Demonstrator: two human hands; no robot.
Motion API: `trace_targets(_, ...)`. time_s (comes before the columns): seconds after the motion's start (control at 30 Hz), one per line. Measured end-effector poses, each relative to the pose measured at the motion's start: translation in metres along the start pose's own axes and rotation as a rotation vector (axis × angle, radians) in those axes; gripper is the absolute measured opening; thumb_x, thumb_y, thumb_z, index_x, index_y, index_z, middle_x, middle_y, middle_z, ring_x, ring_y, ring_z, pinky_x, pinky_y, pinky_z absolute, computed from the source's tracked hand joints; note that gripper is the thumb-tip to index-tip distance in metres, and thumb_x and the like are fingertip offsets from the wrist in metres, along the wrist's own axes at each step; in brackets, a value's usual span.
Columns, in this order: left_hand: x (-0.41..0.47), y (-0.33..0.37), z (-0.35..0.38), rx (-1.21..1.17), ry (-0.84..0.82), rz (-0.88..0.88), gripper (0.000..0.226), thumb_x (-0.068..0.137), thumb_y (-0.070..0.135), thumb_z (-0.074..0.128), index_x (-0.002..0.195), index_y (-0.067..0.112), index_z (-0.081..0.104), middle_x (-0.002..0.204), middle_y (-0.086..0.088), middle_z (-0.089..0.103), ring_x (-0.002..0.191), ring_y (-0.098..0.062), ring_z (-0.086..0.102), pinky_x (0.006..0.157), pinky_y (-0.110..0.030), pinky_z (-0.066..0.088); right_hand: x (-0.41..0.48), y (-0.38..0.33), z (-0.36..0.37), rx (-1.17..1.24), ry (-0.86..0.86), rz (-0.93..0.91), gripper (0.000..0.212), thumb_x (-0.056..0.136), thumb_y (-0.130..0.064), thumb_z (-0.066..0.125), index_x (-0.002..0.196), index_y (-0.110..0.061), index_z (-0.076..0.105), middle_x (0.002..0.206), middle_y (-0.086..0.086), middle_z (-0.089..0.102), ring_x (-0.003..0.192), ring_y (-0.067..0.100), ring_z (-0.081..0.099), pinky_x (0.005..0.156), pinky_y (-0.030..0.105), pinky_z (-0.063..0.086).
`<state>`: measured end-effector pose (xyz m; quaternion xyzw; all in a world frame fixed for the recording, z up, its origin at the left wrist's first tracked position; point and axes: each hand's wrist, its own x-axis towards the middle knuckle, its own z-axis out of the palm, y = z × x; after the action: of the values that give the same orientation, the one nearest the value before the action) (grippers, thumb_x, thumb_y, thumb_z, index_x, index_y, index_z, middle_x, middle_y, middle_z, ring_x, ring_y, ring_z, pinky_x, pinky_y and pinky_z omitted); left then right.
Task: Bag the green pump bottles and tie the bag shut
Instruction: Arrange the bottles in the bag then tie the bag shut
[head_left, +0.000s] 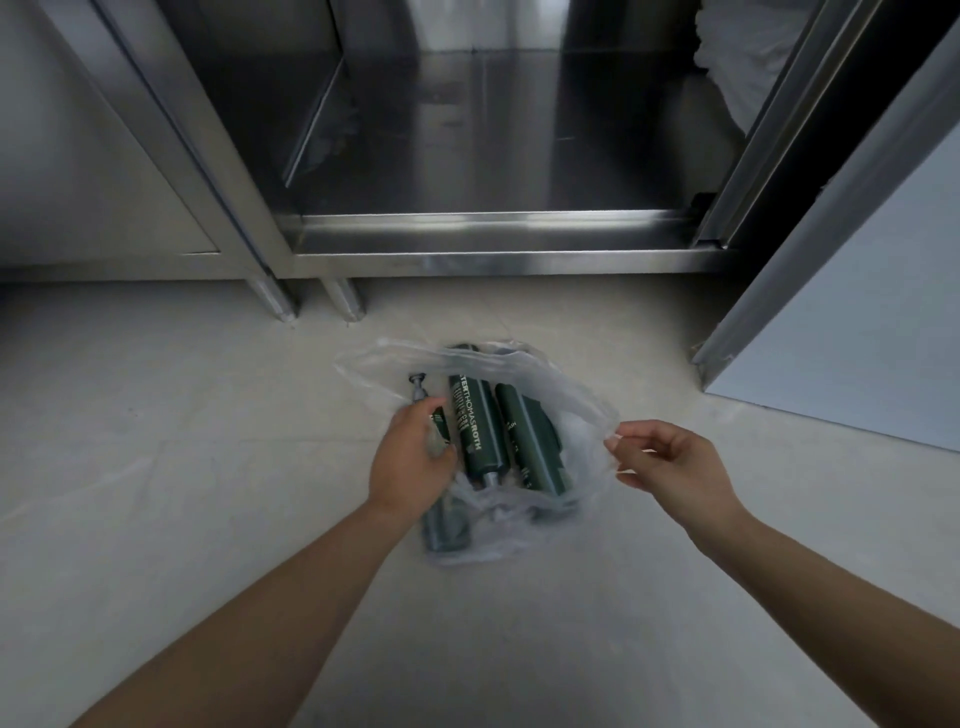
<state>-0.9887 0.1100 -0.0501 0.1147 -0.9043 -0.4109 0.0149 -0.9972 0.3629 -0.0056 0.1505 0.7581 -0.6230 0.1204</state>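
head view: a clear plastic bag (363, 365) lies on the pale floor (156, 467) at centre, with green pump bottles (480, 436) inside. the left hand (415, 457), at the bag's 9 o'clock, curls around the leftmost bottle (417, 388). the right hand (670, 462), at 3 o'clock, pinches the bag's rim. an open steel cabinet (493, 234) stands at 12 o'clock.

Below me the pale floor (156, 467) carries a clear plastic bag (577, 448); steel cabinet legs (340, 299) stand beyond it.
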Motion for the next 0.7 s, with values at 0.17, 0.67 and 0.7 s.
trace_targets(0.17, 0.010, -0.007, -0.013, 0.063, 0.124, -0.016, 0.055, 0.071, 0.015, 0.073, 0.122, 0.017, 0.052, 0.132, -0.010, 0.043, 0.120, -0.027, 0.046, 0.100, -0.029, 0.036, 0.009, -0.007, 0.011, -0.034, -0.020, -0.038, 0.016, 0.077, -0.017, 0.074, 0.092, -0.012, 0.070, 0.084, 0.011, 0.070, 0.075, 0.021, 0.067, 0.075, 0.032, 0.058)
trace_targets(0.67, 0.044, -0.022, -0.010, -0.217, 0.231, -0.316, 0.083, 0.080, 0.016, 0.068, 0.146, 0.023, 0.018, 0.135, -0.015, 0.044, 0.100, -0.029, 0.056, 0.081, -0.028, 0.042, 0.018, 0.002, 0.020, -0.380, 0.161, -0.061, 0.056, 0.072, -0.038, 0.076, 0.121, -0.021, 0.055, 0.101, -0.003, 0.061, 0.081, 0.013, 0.061, 0.059, 0.017, 0.045)
trace_targets(0.7, 0.045, -0.024, -0.010, -0.243, 0.228, -0.281, 0.078, 0.083, 0.010, 0.064, 0.145, 0.022, 0.020, 0.127, -0.014, 0.051, 0.086, -0.024, 0.058, 0.076, -0.025, 0.041, 0.020, 0.004, 0.021, -0.388, 0.155, -0.072, 0.044, 0.073, -0.038, 0.075, 0.111, -0.021, 0.062, 0.099, -0.002, 0.064, 0.080, 0.013, 0.061, 0.062, 0.020, 0.046)
